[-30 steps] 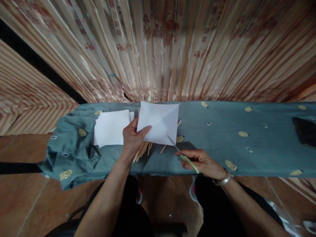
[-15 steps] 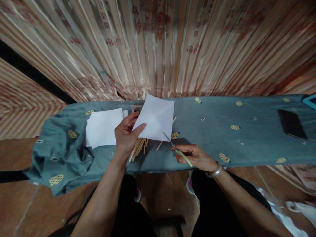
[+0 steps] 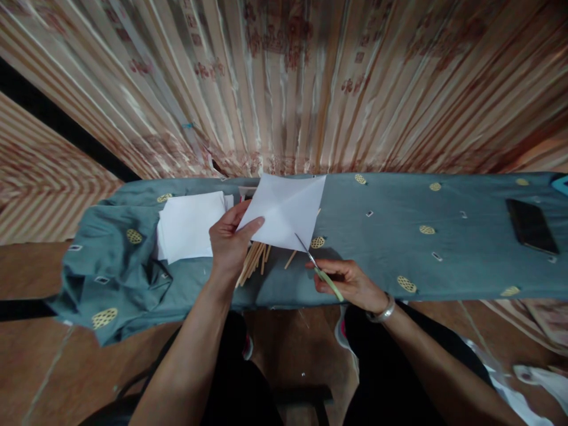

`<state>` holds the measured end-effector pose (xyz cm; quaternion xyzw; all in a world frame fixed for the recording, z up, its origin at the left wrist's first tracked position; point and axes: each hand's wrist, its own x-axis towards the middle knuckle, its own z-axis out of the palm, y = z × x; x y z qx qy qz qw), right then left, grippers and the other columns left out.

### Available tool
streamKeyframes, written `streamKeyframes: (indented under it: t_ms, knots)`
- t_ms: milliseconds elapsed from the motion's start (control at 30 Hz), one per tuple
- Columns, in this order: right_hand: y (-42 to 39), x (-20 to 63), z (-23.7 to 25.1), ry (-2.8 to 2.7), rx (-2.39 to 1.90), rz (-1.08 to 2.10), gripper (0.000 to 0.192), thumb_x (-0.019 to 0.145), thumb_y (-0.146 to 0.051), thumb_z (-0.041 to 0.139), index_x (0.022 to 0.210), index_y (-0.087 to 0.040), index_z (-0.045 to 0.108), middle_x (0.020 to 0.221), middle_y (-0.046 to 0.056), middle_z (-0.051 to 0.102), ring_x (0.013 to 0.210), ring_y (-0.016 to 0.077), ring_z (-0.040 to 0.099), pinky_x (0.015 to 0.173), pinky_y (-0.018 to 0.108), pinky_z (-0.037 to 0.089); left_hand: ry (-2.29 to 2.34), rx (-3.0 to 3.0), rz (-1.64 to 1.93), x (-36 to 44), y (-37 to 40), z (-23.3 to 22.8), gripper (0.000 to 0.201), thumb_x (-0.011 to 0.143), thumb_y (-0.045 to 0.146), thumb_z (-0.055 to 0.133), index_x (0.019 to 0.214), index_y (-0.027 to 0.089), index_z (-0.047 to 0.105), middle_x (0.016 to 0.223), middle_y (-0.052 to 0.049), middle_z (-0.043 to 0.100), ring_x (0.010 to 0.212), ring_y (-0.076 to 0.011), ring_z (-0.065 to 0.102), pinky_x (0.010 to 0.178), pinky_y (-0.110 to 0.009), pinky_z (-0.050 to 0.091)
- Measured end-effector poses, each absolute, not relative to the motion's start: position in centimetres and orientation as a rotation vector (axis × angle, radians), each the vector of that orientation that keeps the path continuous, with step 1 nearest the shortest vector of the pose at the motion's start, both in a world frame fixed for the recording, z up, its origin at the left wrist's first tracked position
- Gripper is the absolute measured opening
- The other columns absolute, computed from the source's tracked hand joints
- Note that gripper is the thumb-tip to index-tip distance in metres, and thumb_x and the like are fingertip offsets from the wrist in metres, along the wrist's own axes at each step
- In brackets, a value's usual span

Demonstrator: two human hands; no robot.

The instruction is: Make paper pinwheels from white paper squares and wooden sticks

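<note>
Left hand clamped on the paper at its left edge, thumb laid across the top, fingers tucking underneath! Left arm, bare, slants up from below the paper, wrist near straight. And the right hand, just off the paper's lower right corner, fingers bent in a closed grip, right arm angling in from beyond that corner, bare too!

on the counter, a paper stack is lying left, sticks beside it, partly below a sheet; scissors are crossing its near-right corner; a phone is resting far right, a curtain hanging behind.
</note>
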<state>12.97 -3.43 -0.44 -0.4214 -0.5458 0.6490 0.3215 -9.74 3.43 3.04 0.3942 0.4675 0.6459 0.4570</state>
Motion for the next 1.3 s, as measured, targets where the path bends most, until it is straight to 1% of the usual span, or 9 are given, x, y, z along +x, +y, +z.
streamKeyframes:
  t_ms: [200, 333, 433, 667, 833, 1000, 1067, 1233, 1300]
  knots:
    - [-3.77, 12.64, -0.56, -1.454, -1.14, 1.653, 0.045, 0.072, -0.04, 0.078, 0.112, -0.019, 0.07, 0.068, -0.003, 0.059, 0.056, 0.0072, 0.047, 0.051, 0.021, 0.043, 1.204, 0.964, 1.598, -9.79, 3.54, 3.04, 0.032, 0.057, 0.025, 0.083, 0.088, 0.019, 0.074, 0.084, -0.001, 0.076, 0.072, -0.0161, 0.068, 0.067, -0.029, 0.056]
    - [-3.86, 12.54, -0.61, -1.441, -1.147, 1.633, 0.045, 0.071, -0.037, 0.079, 0.111, -0.02, 0.071, 0.069, -0.003, 0.061, 0.056, 0.0073, 0.049, 0.052, 0.021, 0.044, 1.175, 0.961, 1.622, -9.78, 3.63, 3.0, 0.031, 0.057, 0.024, 0.083, 0.087, 0.019, 0.074, 0.086, -0.001, 0.076, 0.076, -0.0159, 0.069, 0.07, -0.029, 0.057]
    - [-3.86, 12.51, -0.65, -1.431, -1.15, 1.612, 0.043, 0.071, -0.035, 0.079, 0.111, -0.02, 0.071, 0.068, -0.003, 0.062, 0.055, 0.0071, 0.05, 0.052, 0.021, 0.044, 1.167, 0.943, 1.637, -9.76, 3.68, 2.88, 0.034, 0.057, 0.023, 0.084, 0.089, 0.019, 0.074, 0.086, -0.001, 0.076, 0.074, -0.0155, 0.069, 0.071, -0.029, 0.057]
    - [-3.95, 12.44, -0.67, -1.443, -1.159, 1.601, 0.045, 0.072, -0.039, 0.078, 0.111, -0.02, 0.071, 0.066, -0.004, 0.059, 0.054, 0.0072, 0.047, 0.051, 0.021, 0.043, 1.187, 0.963, 1.624, -9.8, 3.74, 2.58, 0.037, 0.058, 0.025, 0.083, 0.094, 0.019, 0.074, 0.084, -0.001, 0.076, 0.072, -0.0159, 0.069, 0.069, -0.03, 0.058]
    - [-3.96, 12.44, -0.66, -1.464, -1.192, 1.571, 0.041, 0.073, -0.041, 0.077, 0.108, -0.02, 0.073, 0.064, -0.004, 0.056, 0.053, 0.0069, 0.043, 0.049, 0.021, 0.041, 1.183, 0.946, 1.63, -9.69, 3.65, 2.72, 0.035, 0.057, 0.025, 0.083, 0.091, 0.019, 0.074, 0.087, -0.001, 0.076, 0.075, -0.0168, 0.069, 0.071, -0.031, 0.059]
    - [-3.97, 12.36, -0.68, -1.467, -1.21, 1.566, 0.043, 0.073, -0.043, 0.076, 0.108, -0.019, 0.073, 0.063, -0.004, 0.055, 0.051, 0.0065, 0.042, 0.049, 0.022, 0.04, 1.181, 0.932, 1.625, -9.72, 3.59, 2.84, 0.035, 0.057, 0.024, 0.083, 0.091, 0.019, 0.074, 0.085, -0.001, 0.076, 0.074, -0.0166, 0.069, 0.071, -0.031, 0.059]
    - [-3.98, 12.34, -0.67, -1.464, -1.227, 1.571, 0.043, 0.073, -0.043, 0.076, 0.108, -0.019, 0.072, 0.064, -0.004, 0.056, 0.052, 0.0066, 0.043, 0.051, 0.022, 0.041, 1.185, 0.938, 1.617, -9.72, 3.57, 2.75, 0.036, 0.057, 0.024, 0.083, 0.091, 0.019, 0.074, 0.085, -0.001, 0.076, 0.073, -0.0164, 0.068, 0.069, -0.03, 0.058]
    - [-3.94, 12.45, -0.71, -1.462, -1.241, 1.57, 0.048, 0.07, -0.045, 0.078, 0.111, -0.02, 0.071, 0.069, -0.002, 0.062, 0.059, 0.0094, 0.052, 0.058, 0.024, 0.045, 1.178, 0.978, 1.556, -9.47, 3.42, 2.38, 0.033, 0.06, 0.025, 0.083, 0.091, 0.02, 0.073, 0.084, 0.0, 0.075, 0.071, -0.0152, 0.067, 0.066, -0.029, 0.056]
    - [-3.92, 12.53, -0.74, -1.467, -1.236, 1.563, 0.048, 0.07, -0.044, 0.078, 0.111, -0.02, 0.071, 0.071, -0.001, 0.064, 0.061, 0.0098, 0.053, 0.059, 0.025, 0.046, 1.171, 0.97, 1.553, -9.37, 3.37, 2.27, 0.033, 0.059, 0.024, 0.083, 0.091, 0.02, 0.074, 0.083, 0.0, 0.075, 0.069, -0.014, 0.067, 0.065, -0.028, 0.055]
